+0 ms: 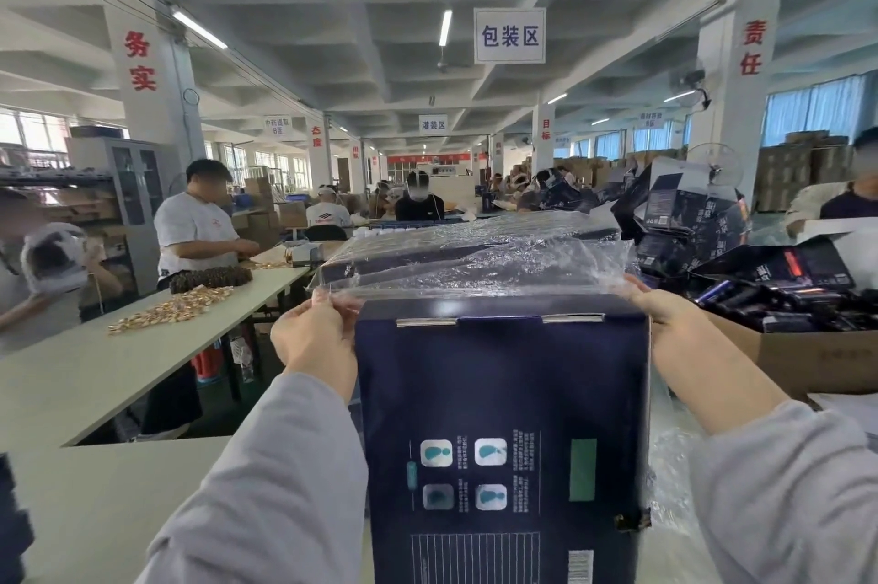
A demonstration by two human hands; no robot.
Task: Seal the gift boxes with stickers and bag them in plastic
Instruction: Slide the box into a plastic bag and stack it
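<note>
Both hands [316, 336] [665, 312] pinch plastic bag [475, 260] over gift box [499, 393]

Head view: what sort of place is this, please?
Probably a factory packing hall: a hanging sign reads 包装区 (packing area), workers are at long tables, and brown cartons are stacked by the far windows.

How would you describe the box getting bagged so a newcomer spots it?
Below the hanging ceiling sign, nearest the camera, the left hand and right hand pinch a clear plastic bag at the top of one upright navy box. Unlike the dark boxes heaped at right, it shows four pale icons.
</note>
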